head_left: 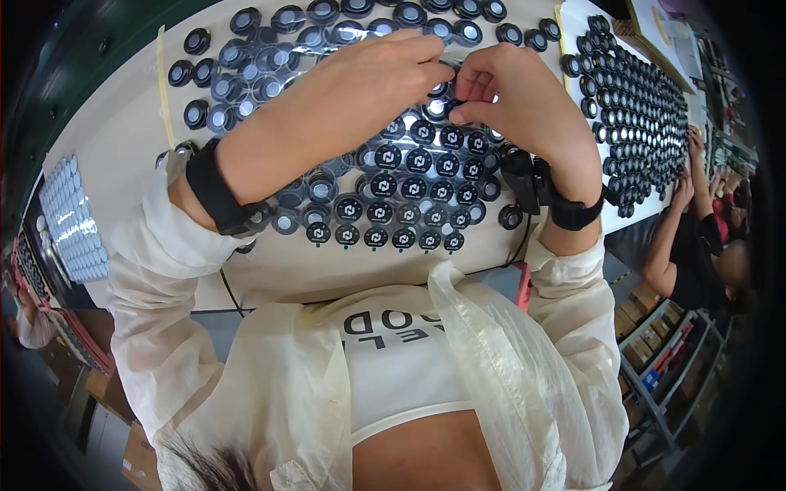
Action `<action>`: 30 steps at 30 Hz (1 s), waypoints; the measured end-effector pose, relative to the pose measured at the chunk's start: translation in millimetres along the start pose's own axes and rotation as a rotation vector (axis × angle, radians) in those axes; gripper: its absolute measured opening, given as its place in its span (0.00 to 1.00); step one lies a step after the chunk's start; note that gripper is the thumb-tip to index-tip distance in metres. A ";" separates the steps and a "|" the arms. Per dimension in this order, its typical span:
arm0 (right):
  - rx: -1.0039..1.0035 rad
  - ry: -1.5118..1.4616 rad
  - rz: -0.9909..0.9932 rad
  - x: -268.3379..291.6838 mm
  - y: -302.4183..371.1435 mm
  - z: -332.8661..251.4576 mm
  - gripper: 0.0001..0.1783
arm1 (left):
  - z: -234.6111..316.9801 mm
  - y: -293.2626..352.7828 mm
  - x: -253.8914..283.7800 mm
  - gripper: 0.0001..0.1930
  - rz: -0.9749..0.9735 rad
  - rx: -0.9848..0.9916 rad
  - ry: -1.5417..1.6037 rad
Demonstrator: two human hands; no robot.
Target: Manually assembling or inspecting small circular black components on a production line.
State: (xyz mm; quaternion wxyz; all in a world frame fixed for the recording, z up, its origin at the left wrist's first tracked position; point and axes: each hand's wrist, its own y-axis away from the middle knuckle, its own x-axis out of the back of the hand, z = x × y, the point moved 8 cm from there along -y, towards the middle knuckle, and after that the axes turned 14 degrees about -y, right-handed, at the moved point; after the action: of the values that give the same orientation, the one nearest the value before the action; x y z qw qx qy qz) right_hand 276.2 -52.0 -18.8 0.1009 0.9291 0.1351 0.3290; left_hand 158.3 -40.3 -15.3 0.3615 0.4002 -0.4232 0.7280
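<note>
My left hand (409, 67) reaches over the middle of the table, its fingers bent and drawn together at the tips; what they pinch, if anything, is hidden. Close beside it, my right hand (499, 86) has its thumb and forefinger curled together near a black disc (435, 108) with a pale centre. Something small and dark shows at those fingertips, too unclear to name. Below both hands, rows of round black stickers (414, 188) with a white mark lie on see-through film, above more black discs. Another glossy clear sheet (264, 61) covers discs beyond my left forearm.
Loose black discs (196, 41) line the table's far side. On the right, a white board (610, 151) carries many discs in rows, near a co-worker's arms (684, 192). Pale round pieces on a sheet (72, 217) lie far left. Yellow tape (164, 90) edges the area.
</note>
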 end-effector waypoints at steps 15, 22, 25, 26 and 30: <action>0.212 -0.396 0.204 11.8 52.3 -37.8 0.07 | -28.2 6.0 -0.7 0.20 -0.266 0.338 0.928; 0.225 -0.985 0.222 1.9 44.1 -30.7 0.10 | -23.2 27.2 14.6 0.17 -0.156 0.551 1.238; 0.168 -1.096 0.188 -4.4 39.4 -27.6 0.11 | -23.3 30.2 22.9 0.15 -0.143 0.581 1.215; 0.166 -1.100 0.189 -4.3 38.5 -26.5 0.11 | -19.5 30.8 24.4 0.15 -0.146 0.584 1.215; 0.153 -1.179 0.208 -2.6 36.0 -25.1 0.11 | -13.6 30.9 33.8 0.19 -0.026 0.512 1.050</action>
State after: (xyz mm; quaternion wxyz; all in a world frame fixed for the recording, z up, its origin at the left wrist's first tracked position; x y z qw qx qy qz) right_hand 264.8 -84.3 8.8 0.0591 0.9679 -0.0118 -0.2440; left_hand 113.7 -33.4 0.2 0.4234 0.0655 0.0069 0.9035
